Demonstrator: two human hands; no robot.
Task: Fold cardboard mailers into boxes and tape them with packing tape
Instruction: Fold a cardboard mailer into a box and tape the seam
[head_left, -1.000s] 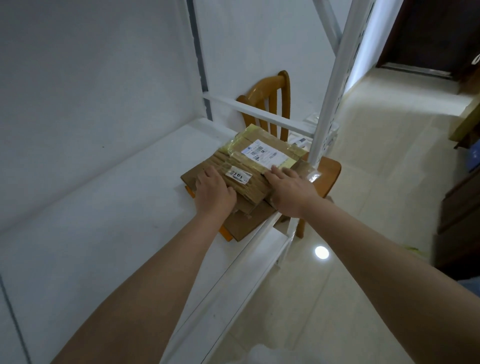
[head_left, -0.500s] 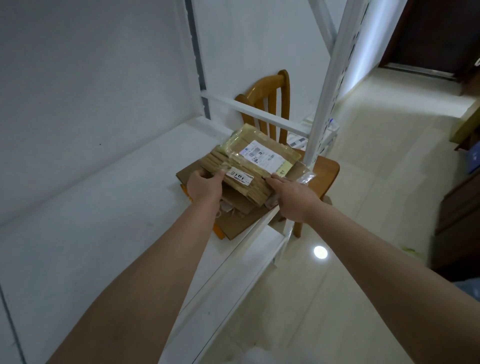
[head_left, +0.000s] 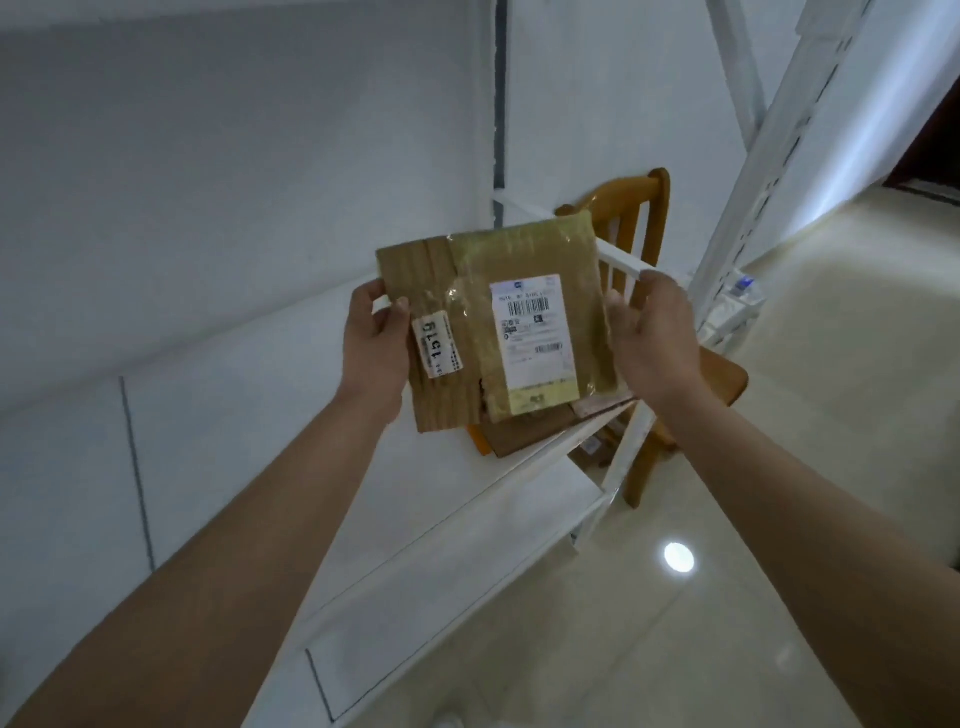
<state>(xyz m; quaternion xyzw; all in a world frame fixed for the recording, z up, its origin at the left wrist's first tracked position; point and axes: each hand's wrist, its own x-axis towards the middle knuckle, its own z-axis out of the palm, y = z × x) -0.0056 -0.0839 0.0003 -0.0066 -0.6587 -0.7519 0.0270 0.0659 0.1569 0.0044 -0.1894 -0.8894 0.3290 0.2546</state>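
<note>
Cardboard mailer (head_left: 498, 322), flattened and brown, sits at the centre of the frame, lifted clear of the white shelf (head_left: 291, 467) and held tilted toward the camera between both hands. The left hand (head_left: 375, 347) pinches its left edge, thumb on the front face just above a small white sticker (head_left: 437, 343) with dark digits, the other fingers behind. The right hand (head_left: 655, 340) holds the right edge, fingers curled round it from the side. A white shipping label (head_left: 532, 332) with barcodes covers the middle right of the mailer, under glossy clear tape that wrinkles across the front. Just below the mailer, at the centre of the frame, more flat cardboard pieces (head_left: 524, 431) lie stacked at the shelf's near edge, one orange corner showing. Behind them, centre right, stands a wooden chair (head_left: 639, 202) beside the shelf's white upright post (head_left: 769, 171). A pale tiled floor (head_left: 779, 519) fills the lower right, with a bright round light reflection.
</note>
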